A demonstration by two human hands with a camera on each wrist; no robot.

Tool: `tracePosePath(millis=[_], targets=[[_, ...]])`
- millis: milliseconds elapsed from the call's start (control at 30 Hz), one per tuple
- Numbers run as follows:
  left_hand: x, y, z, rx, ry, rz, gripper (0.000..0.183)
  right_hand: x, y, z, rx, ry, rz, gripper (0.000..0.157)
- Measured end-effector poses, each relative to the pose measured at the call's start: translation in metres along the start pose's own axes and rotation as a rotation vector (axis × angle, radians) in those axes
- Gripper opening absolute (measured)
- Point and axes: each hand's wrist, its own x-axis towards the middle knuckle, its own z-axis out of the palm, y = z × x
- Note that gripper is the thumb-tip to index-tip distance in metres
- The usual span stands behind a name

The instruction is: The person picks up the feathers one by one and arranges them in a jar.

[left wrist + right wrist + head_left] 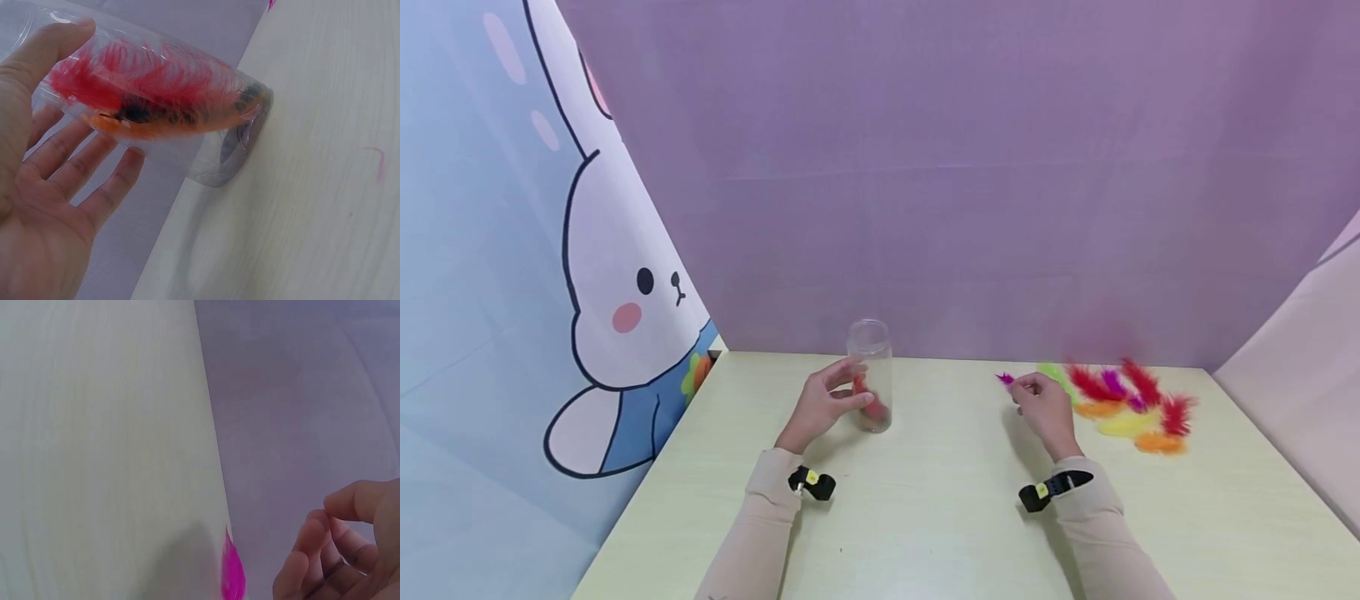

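A tall clear jar (880, 367) stands upright on the table, left of the middle. Red and orange feathers (169, 81) with dark spots lie low inside it. My left hand (829, 400) holds the jar from the left, its thumb on one side and fingers on the other. To the right, my right hand (1045, 410) hovers above the table with thumb and fingertips together. A magenta feather (1006, 379) sticks out leftward at these fingertips. In the right wrist view the magenta feather (232, 570) shows below the fingers, its base out of frame.
Several red, orange, yellow, green and purple feathers (1131, 400) lie at the right of the pale table (910, 517). A purple cloth (970, 183) rises behind the table. A rabbit-print cloth (617, 333) hangs at the left.
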Motion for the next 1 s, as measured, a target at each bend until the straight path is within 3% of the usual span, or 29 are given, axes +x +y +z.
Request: tracePosePath(millis=[267, 533, 1000], targets=[[0.0, 0.0, 0.001, -0.005, 0.004, -0.001, 0.065, 0.003, 0.024, -0.018, -0.162, 0.043, 0.043, 0.029], [0.0, 0.001, 0.001, 0.004, 0.004, 0.003, 0.062, 0.005, 0.033, -0.029, -0.245, -0.025, 0.058, 0.031], [0.001, 0.0, 0.0, 0.009, 0.0, -0.012, 0.063, 0.013, 0.036, -0.029, -0.382, -0.13, 0.049, 0.028]])
